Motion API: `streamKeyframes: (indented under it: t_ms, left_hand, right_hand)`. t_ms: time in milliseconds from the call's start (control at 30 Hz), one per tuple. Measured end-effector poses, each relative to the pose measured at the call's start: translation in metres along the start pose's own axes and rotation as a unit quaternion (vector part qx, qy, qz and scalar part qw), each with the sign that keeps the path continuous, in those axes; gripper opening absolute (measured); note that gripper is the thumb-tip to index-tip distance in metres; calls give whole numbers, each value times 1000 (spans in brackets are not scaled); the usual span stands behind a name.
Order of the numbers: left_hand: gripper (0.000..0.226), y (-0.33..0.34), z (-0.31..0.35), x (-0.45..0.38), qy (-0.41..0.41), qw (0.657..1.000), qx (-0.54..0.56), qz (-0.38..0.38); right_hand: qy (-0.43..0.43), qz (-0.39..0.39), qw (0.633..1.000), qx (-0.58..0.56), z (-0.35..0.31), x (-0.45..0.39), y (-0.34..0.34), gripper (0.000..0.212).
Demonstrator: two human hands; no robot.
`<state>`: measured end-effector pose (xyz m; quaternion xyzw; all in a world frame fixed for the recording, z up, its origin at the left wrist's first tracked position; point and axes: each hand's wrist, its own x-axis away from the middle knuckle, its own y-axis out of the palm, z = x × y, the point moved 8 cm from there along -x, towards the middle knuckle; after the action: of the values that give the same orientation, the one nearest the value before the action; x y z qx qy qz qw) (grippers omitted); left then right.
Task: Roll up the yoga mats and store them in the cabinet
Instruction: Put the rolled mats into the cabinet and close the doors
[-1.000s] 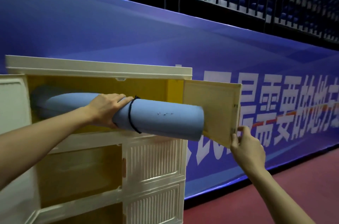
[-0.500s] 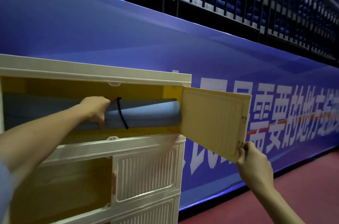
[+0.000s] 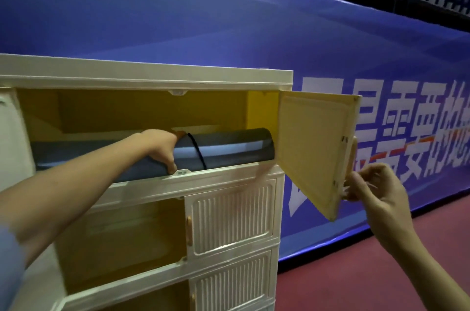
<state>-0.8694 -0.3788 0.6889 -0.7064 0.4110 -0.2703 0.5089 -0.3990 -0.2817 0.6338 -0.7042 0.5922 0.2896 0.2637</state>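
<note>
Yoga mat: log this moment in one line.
rolled mat in top compartment | left hand grips it | right hand at open door

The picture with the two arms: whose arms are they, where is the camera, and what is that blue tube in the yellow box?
The camera sits on a person's head, looking down, so the arms are that person's own. The blue tube is a rolled yoga mat with a black cord round it, lying in the top compartment of a cream cabinet. The left hand has its grip on the mat. The right hand is at the edge of the open cabinet door. Behind is a blue banner.
</note>
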Motion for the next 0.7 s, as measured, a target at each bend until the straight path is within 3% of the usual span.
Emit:
streamKeyframes:
  t_ms: [167, 267, 367, 433, 500, 533, 600, 700]
  left_hand:
    - [59, -14, 13, -2, 38, 999, 20, -19]
    - [70, -17, 11, 6, 28, 998, 45, -18]
    - [61, -17, 14, 12, 20, 995, 87, 40]
    - [40, -19, 36, 22, 57, 983, 126, 124]
    - [1, -22, 61, 46, 88, 940, 268, 192]
    - [17, -18, 69, 55, 84, 915, 348, 188]
    - [20, 4, 75, 69, 54, 853, 493, 162]
    - [21, 41, 54, 94, -17, 794, 573, 200]
  right_hand:
    - [-42, -134, 990, 30, -24, -1, 56, 20]
    - [-61, -173, 983, 34, -36, 1, 98, 21]
    - [-71, -200, 976, 42, -38, 2, 151, 32]
    - [-79, -219, 970, 66, -34, 2, 191, 26]
    - [-94, -230, 964, 92, -32, 2, 229, 17]
    - [-98, -230, 963, 103, -31, 1, 245, 13]
    - [-103, -225, 961, 120, -31, -6, 269, 10]
    - [-106, -210, 962, 141, -28, -16, 288, 15]
